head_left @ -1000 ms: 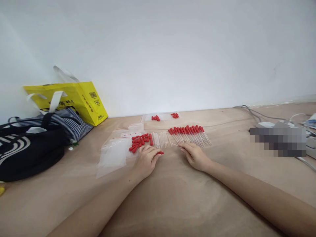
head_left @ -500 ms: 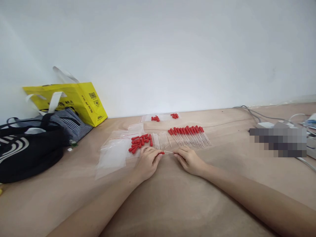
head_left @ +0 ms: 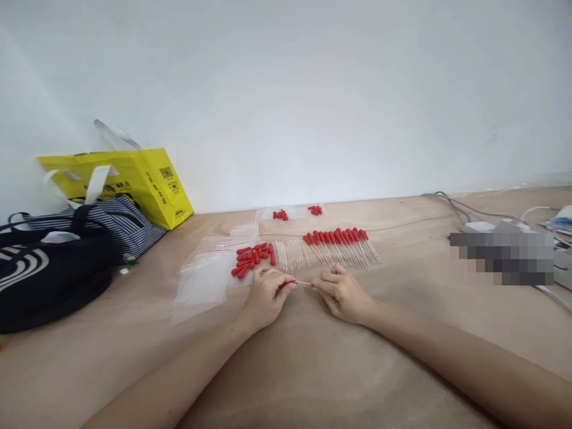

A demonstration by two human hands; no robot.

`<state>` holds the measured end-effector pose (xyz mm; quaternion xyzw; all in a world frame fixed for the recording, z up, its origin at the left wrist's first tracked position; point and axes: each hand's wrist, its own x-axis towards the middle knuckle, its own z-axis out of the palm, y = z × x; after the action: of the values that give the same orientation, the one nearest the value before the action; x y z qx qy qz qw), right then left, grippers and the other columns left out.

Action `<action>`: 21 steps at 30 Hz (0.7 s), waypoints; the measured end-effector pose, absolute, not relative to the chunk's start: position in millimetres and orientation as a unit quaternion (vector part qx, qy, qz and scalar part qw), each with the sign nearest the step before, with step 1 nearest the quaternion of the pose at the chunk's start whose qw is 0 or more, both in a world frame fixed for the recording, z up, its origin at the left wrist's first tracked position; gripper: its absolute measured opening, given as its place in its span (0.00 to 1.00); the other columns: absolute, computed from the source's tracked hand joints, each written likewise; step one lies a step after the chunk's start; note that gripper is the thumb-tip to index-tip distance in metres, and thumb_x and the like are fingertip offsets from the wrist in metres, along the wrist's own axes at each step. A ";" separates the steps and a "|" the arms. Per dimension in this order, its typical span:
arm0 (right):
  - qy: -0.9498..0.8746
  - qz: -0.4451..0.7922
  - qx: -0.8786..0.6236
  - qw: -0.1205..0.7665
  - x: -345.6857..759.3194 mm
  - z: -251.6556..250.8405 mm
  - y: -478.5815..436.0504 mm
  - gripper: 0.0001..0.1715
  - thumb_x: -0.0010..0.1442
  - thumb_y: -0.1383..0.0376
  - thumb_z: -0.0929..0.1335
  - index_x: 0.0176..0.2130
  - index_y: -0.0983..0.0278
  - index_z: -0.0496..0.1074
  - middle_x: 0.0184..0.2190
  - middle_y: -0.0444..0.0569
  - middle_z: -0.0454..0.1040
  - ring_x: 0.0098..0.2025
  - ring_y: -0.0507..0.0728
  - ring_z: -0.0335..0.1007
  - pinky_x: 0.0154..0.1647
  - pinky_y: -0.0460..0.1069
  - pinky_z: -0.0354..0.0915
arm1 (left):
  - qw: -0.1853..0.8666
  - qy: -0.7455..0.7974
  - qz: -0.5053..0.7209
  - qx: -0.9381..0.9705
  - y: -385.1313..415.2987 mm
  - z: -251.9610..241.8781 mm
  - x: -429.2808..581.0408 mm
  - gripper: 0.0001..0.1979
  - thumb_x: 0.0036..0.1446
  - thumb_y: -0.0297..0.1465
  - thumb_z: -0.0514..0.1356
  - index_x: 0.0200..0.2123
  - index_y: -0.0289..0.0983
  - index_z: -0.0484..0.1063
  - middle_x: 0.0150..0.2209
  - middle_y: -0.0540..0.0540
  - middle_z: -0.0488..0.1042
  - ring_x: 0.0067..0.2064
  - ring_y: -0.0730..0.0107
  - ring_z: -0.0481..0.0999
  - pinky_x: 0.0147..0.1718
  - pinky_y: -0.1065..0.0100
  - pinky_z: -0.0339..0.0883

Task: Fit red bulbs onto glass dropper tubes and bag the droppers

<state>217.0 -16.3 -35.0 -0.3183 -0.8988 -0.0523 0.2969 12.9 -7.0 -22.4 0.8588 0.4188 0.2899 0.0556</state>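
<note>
Between its thumb and fingers, my left hand (head_left: pixel 267 296) pinches a red rubber dropper bulb (head_left: pixel 288 284), mostly hidden by the fingers. My right hand (head_left: pixel 343 295) is closed on the far end of a thin clear dropper tube (head_left: pixel 304 283). The tube's other end meets the bulb's mouth; how deep it sits I cannot tell. Just beyond my left hand lies a pile of loose red bulbs (head_left: pixel 254 257). Bare clear tubes (head_left: pixel 289 255) lie beside that pile. A row of droppers with red bulbs fitted (head_left: pixel 342 245) rests beyond my right hand.
Clear zip bags (head_left: pixel 201 283) lie flat at the left. Another bag with red bulbs and tubes (head_left: pixel 297 213) is near the wall. A yellow bag (head_left: pixel 167 193), a striped bag (head_left: pixel 138 229) and a black bag (head_left: pixel 58 286) stand at left. Cables (head_left: pixel 456 205) run at right.
The tube's near end and the red bulb now meet in line, where they were slightly offset before. Both hands have shifted slightly, and the fingers of my right hand have moved along the tube.
</note>
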 end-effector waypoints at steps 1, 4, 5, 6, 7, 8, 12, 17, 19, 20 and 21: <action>-0.900 -0.063 -0.314 0.294 217.7 -34.5 -16.2 0.13 0.57 0.72 0.56 0.34 0.67 0.68 0.22 0.45 0.65 0.23 0.50 0.53 0.31 0.48 0.47 | 0.054 0.416 0.287 0.861 -7.6 -22.3 12.7 0.08 0.56 0.32 0.51 0.31 0.40 0.69 0.29 0.52 0.74 0.33 0.71 0.69 0.45 0.59 0.48; -0.904 -0.088 -0.304 0.289 219.7 -33.4 -15.3 0.13 0.56 0.73 0.57 0.32 0.67 0.68 0.21 0.44 0.64 0.22 0.49 0.49 0.30 0.48 0.45 | 0.051 0.409 0.279 0.867 -9.0 -22.0 12.4 0.08 0.56 0.33 0.51 0.31 0.40 0.69 0.29 0.52 0.74 0.33 0.71 0.69 0.46 0.58 0.47; -0.904 -0.095 -0.301 0.288 220.1 -33.2 -14.9 0.13 0.56 0.73 0.57 0.31 0.67 0.68 0.21 0.44 0.64 0.22 0.49 0.48 0.30 0.49 0.45 | 0.050 0.406 0.276 0.870 -9.3 -22.0 12.3 0.08 0.56 0.33 0.51 0.31 0.40 0.69 0.29 0.52 0.74 0.33 0.71 0.69 0.46 0.57 0.46; -0.905 -0.102 -0.297 0.287 220.4 -33.0 -14.5 0.13 0.55 0.73 0.57 0.31 0.67 0.68 0.21 0.44 0.64 0.21 0.49 0.47 0.30 0.49 0.44 | 0.050 0.404 0.273 0.871 -9.6 -21.8 12.2 0.08 0.56 0.33 0.51 0.31 0.40 0.68 0.29 0.52 0.74 0.34 0.71 0.69 0.47 0.57 0.45; -0.905 -0.110 -0.294 0.286 220.4 -32.9 -14.2 0.13 0.54 0.73 0.57 0.31 0.66 0.68 0.21 0.44 0.64 0.21 0.49 0.46 0.30 0.49 0.44 | 0.050 0.402 0.271 0.873 -9.9 -21.6 12.2 0.08 0.56 0.32 0.51 0.31 0.40 0.68 0.29 0.52 0.74 0.34 0.70 0.69 0.47 0.57 0.45; -0.906 -0.118 -0.290 0.286 220.4 -32.8 -14.0 0.13 0.53 0.74 0.57 0.30 0.66 0.69 0.21 0.44 0.64 0.21 0.49 0.45 0.30 0.49 0.44 | 0.050 0.399 0.268 0.875 -10.3 -21.3 12.3 0.07 0.56 0.32 0.51 0.31 0.40 0.68 0.29 0.52 0.74 0.34 0.70 0.69 0.48 0.56 0.44; -0.902 -0.134 -0.279 0.300 218.8 -32.6 -13.8 0.14 0.51 0.75 0.57 0.29 0.67 0.68 0.21 0.45 0.64 0.21 0.50 0.45 0.29 0.49 0.44 | 0.048 0.394 0.265 0.879 -12.9 -18.9 13.5 0.08 0.56 0.32 0.50 0.30 0.40 0.68 0.28 0.52 0.73 0.34 0.70 0.69 0.48 0.56 0.44; -0.902 -0.122 -0.263 0.319 216.1 -31.2 -15.1 0.13 0.52 0.74 0.57 0.30 0.67 0.68 0.21 0.46 0.65 0.22 0.50 0.49 0.29 0.48 0.45 | 0.050 0.385 0.255 0.885 -17.9 -15.1 16.3 0.08 0.56 0.31 0.50 0.30 0.39 0.67 0.28 0.52 0.73 0.34 0.70 0.69 0.49 0.56 0.43; -0.903 -0.114 -0.262 0.320 215.2 -30.7 -15.8 0.13 0.52 0.74 0.57 0.30 0.67 0.68 0.21 0.46 0.64 0.22 0.50 0.49 0.29 0.48 0.46 | 0.049 0.380 0.251 0.889 -19.2 -14.7 17.0 0.08 0.56 0.30 0.50 0.29 0.39 0.67 0.28 0.52 0.73 0.34 0.71 0.69 0.49 0.56 0.42; -0.904 -0.110 -0.261 0.321 214.8 -30.5 -16.2 0.13 0.53 0.74 0.57 0.30 0.67 0.68 0.21 0.46 0.64 0.22 0.50 0.49 0.29 0.48 0.46 | 0.048 0.379 0.249 0.890 -19.6 -14.7 17.2 0.07 0.56 0.30 0.50 0.29 0.39 0.67 0.28 0.52 0.72 0.34 0.71 0.69 0.50 0.55 0.41; -0.904 -0.106 -0.260 0.321 214.3 -30.4 -16.4 0.13 0.53 0.74 0.57 0.30 0.67 0.68 0.21 0.46 0.64 0.22 0.50 0.50 0.30 0.48 0.46 | 0.047 0.378 0.247 0.891 -19.8 -14.8 17.3 0.07 0.56 0.30 0.49 0.29 0.39 0.66 0.28 0.52 0.72 0.34 0.71 0.69 0.50 0.55 0.41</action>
<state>214.3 -16.4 -30.4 -0.2603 -0.9044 -0.1056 0.3212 17.3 -19.8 -14.8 0.8911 0.3779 0.2470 0.0467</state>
